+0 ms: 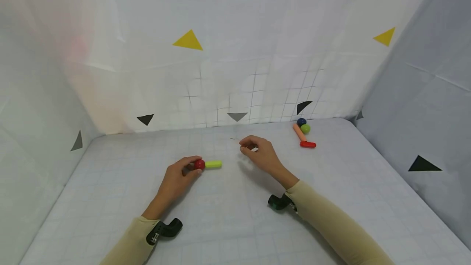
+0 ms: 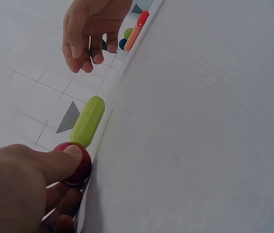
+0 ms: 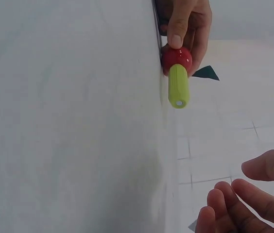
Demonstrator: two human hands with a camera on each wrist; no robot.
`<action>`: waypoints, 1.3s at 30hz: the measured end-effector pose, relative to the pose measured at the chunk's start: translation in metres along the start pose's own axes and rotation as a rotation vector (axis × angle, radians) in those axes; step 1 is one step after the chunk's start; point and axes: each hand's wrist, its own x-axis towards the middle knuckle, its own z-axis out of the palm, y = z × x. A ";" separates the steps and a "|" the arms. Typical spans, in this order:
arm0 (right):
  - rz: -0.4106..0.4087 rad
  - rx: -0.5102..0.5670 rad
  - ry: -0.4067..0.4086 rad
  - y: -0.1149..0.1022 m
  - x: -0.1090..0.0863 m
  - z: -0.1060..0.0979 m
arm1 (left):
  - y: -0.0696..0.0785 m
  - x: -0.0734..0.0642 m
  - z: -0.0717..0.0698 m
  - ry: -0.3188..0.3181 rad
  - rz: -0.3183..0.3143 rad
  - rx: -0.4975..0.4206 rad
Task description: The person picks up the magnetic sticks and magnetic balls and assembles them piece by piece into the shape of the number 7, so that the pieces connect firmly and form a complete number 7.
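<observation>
A red ball (image 1: 200,164) is pinched between the thumb and fingers of my left hand (image 1: 179,177), low over the table. From the ball's right side a yellow-green ridged rod (image 1: 213,164) sticks out, its end touching the ball. In the right wrist view the rod's free end (image 3: 179,103) shows a small pale dot. My right hand (image 1: 262,155) hovers to the right of the rod, apart from it. Its fingers (image 3: 224,204) are loosely bent, and nothing sits between them and the thumb.
At the back right of the table (image 1: 228,212) lie a dark blue ball (image 1: 301,122), a green ball (image 1: 305,129), an orange rod (image 1: 299,133) and a red rod (image 1: 308,144), close together. White sheeting (image 1: 235,52) rises behind and at both sides.
</observation>
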 end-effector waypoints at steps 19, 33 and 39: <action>0.019 -0.011 0.083 0.013 0.008 -0.039 | 0.000 0.000 -0.001 0.012 0.019 -0.007; 0.058 -0.121 0.145 0.032 0.021 -0.075 | -0.002 0.000 0.000 0.011 0.011 -0.009; 0.068 -0.155 0.171 0.044 0.025 -0.090 | -0.003 0.000 0.000 0.005 0.017 -0.012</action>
